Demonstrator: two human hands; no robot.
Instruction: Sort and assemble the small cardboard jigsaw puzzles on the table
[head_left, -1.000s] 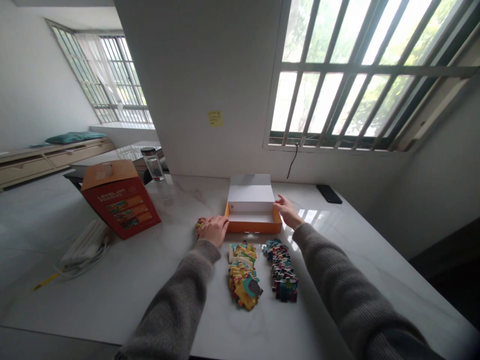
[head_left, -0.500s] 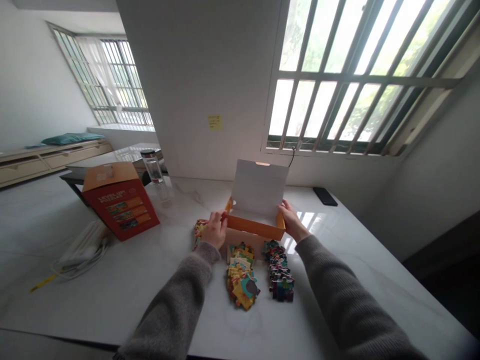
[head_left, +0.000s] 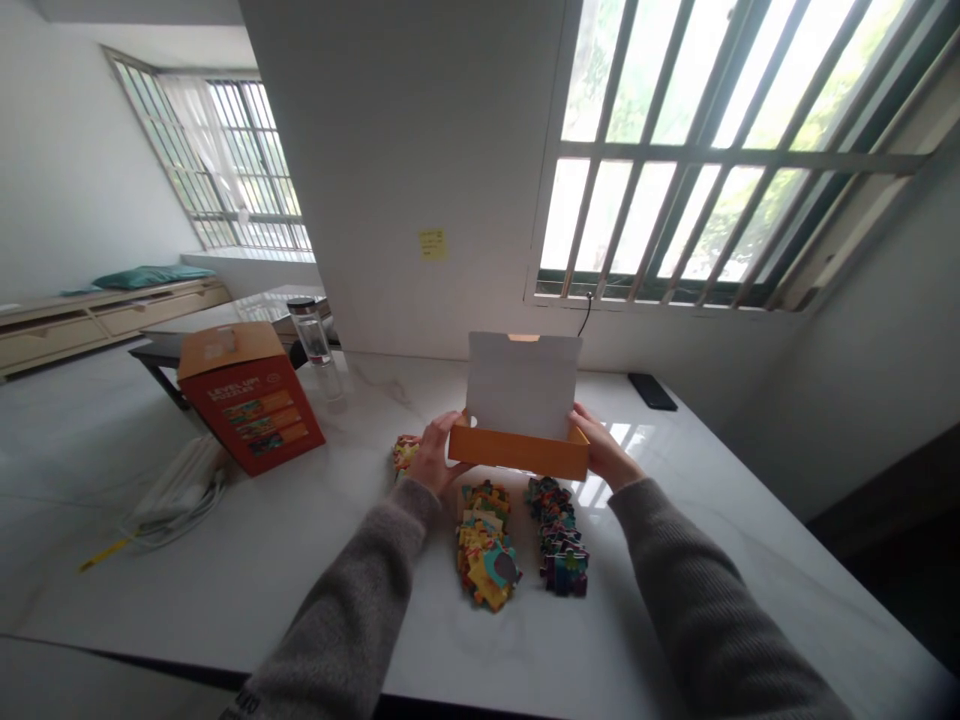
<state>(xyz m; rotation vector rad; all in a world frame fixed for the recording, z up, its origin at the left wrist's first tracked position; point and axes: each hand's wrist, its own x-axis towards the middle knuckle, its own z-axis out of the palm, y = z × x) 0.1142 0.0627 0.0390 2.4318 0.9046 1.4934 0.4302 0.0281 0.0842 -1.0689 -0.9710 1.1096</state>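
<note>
An orange cardboard box [head_left: 517,453] with its white-lined lid raised is held between my two hands above the table. My left hand [head_left: 436,455] grips its left end, fingers wrapped round the side. At the opposite end, my right hand [head_left: 601,448] is closed on the right side wall. Below the box lie a pile of yellow and green jigsaw pieces [head_left: 486,545] and, to its right, a row of dark purple and teal jigsaw pieces [head_left: 559,540]. More jigsaw pieces [head_left: 405,452] show partly behind my left hand. The inside bottom of the box is hidden.
On the left of the white marbled table [head_left: 315,590] stands a red puzzle carton [head_left: 259,410]. Beside it are a white power strip with cables [head_left: 180,485] and a glass bottle [head_left: 310,332]. A black phone [head_left: 652,391] lies at the back right, below the barred window.
Both hands have shifted slightly right with the box. Its front wall now faces me more squarely, and my left fingers reach further under and round its end. The jigsaw piles stay put.
</note>
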